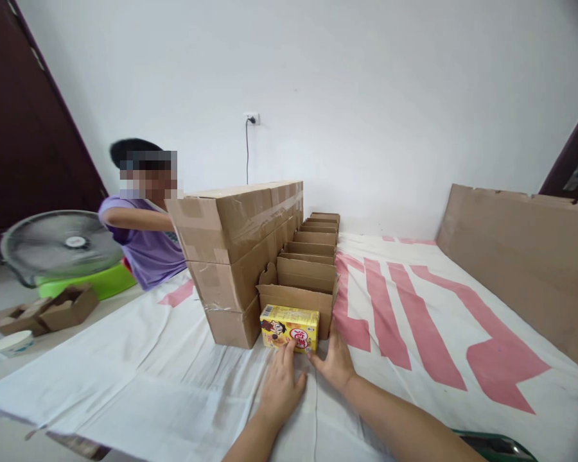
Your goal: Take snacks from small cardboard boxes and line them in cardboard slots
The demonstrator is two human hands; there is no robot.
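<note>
A yellow snack box [289,328] with a cartoon figure and red lettering stands on the cloth, right before the nearest open cardboard box [296,300]. My left hand [283,377] has its fingers stretched out, the tips at the lower front of the snack box. To the right, my right hand [334,360] is open, its thumb close to the snack box's lower right corner and its fingers reaching along the right side of the open cardboard box. What lies inside the open boxes is hidden.
Stacked taped cartons [245,256] form a wall on the left. Behind the nearest box runs a row of open boxes [318,237]. A person in a purple shirt [144,253] is beyond the cartons. A fan [74,242] stands left; a cardboard sheet [520,256] leans right.
</note>
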